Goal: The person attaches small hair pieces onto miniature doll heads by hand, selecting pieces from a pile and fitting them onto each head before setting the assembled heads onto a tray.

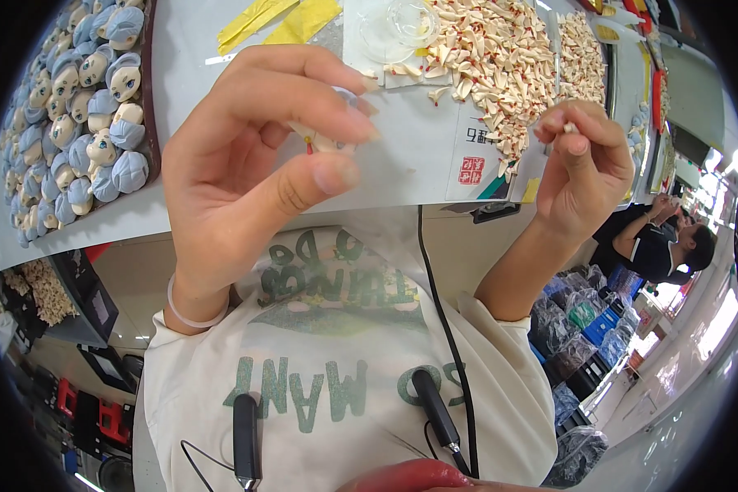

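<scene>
My left hand (254, 156) is raised close to the camera, thumb and fingers pinched on a small cream doll part (324, 141) with a red tip. My right hand (586, 156) is held up at the right, its fingertips closed on a tiny pale piece (570, 128). Both hands hover above the grey table edge (402, 176). Behind them lies a heap of small cream parts with red tips (500, 57) on white sheets.
A dark tray (149, 98) of several blue-haired doll heads sits at the left. Yellow tape strips (287, 20) and a clear round dish (402, 29) lie at the back. A black cable (439, 303) hangs from the table. Another person (656, 242) sits at the right.
</scene>
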A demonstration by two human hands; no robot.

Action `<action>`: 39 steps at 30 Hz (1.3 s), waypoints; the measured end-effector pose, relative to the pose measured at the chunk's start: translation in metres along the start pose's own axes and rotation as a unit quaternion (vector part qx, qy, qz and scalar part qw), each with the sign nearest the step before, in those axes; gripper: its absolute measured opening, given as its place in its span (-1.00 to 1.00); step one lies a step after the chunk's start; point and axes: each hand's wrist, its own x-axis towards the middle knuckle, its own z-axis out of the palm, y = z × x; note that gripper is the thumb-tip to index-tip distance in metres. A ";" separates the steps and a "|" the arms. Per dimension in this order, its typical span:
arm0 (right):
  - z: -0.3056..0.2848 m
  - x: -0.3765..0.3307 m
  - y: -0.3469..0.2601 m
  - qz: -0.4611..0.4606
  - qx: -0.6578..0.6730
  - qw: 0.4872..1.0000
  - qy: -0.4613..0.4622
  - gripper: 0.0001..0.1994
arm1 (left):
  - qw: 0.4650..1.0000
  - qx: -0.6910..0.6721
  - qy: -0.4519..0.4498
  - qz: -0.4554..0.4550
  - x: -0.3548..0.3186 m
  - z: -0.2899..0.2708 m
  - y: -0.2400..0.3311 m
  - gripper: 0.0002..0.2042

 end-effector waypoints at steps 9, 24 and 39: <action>0.041 0.036 0.012 -0.132 -0.206 0.967 -0.067 -0.83 | 0.998 -0.040 -0.001 -0.038 0.001 0.000 -0.001 -0.73; 0.064 0.039 0.015 -0.213 -0.364 0.903 -0.087 -0.82 | 0.988 -0.129 0.061 -0.056 0.000 0.006 -0.002 -0.59; 0.066 0.020 0.002 -0.248 -0.299 0.920 -0.051 -0.82 | 0.995 -0.068 0.074 0.003 0.001 0.008 0.001 -0.52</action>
